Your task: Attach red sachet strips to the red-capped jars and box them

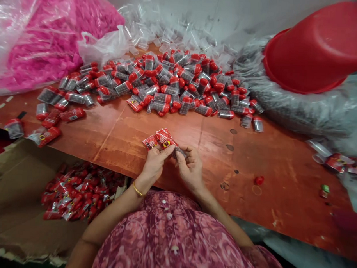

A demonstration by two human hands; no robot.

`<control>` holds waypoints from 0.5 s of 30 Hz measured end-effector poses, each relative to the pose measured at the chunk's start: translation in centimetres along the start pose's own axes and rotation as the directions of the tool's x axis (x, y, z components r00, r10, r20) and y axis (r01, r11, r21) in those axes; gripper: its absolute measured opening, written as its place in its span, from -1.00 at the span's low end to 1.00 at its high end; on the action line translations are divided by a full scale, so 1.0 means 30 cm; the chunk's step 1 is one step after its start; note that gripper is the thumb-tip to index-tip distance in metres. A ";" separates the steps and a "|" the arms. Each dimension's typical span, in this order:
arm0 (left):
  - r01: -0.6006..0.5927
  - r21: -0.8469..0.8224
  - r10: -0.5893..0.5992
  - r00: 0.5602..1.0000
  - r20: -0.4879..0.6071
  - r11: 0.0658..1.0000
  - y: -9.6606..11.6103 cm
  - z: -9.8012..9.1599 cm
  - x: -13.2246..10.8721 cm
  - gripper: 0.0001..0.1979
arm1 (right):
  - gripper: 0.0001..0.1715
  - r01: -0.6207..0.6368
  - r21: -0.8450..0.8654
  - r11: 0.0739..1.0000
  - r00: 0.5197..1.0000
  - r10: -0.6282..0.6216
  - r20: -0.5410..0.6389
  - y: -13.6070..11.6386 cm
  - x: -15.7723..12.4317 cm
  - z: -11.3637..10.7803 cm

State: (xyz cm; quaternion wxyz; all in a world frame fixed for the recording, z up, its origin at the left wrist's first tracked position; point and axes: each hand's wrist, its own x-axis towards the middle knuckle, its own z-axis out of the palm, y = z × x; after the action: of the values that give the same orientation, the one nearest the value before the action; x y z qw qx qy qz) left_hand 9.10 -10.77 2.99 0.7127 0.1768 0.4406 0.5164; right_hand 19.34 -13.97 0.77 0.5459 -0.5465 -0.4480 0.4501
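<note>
Close to the table's front edge, my left hand [155, 162] pinches small red printed packets [166, 138], which fan out past the fingertips. Just beside it, my right hand [190, 165] has its thumb and fingers closed on a small dark-filled container [179, 151] that meets the packets. The fingers cover most of this container. Beyond both hands lies a heap of clear tubes with red caps and dark contents [168, 83]. One red packet [134, 105] rests at the heap's near edge.
A cardboard box [14, 206] of filled red packets [79, 191] stands below the table at left. Pink material in a plastic bag [53, 35] sits back left. A red bucket [313, 48] rests on bagged dark pieces [285, 102] at right. A red cap [259, 180] lies nearby.
</note>
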 end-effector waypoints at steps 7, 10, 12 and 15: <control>-0.020 -0.007 0.020 0.999 0.027 1.000 0.024 -0.007 0.023 -0.71 | -0.62 -0.148 0.148 0.978 0.978 0.122 0.172 -0.018 0.023 -0.039; 0.033 0.028 -0.035 0.995 0.090 0.999 0.008 -0.004 0.011 -0.69 | -0.58 -0.161 0.134 0.978 0.977 0.138 0.163 -0.009 0.034 -0.031; 0.038 0.022 -0.039 0.996 0.077 0.999 0.000 -0.005 0.002 -0.67 | -0.57 -0.141 0.100 0.985 0.977 0.123 0.173 0.004 0.044 -0.011; 0.053 0.046 -0.054 0.998 0.031 0.998 0.019 -0.021 -0.012 -0.61 | -0.51 -0.056 -0.045 0.997 0.979 0.064 0.193 0.021 0.078 0.015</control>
State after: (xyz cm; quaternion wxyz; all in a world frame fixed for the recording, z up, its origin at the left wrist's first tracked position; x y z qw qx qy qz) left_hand 8.24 -10.99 3.21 0.7291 0.1893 0.4451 0.4841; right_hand 19.34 -11.59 0.12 0.4748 -0.5237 -0.4913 0.5088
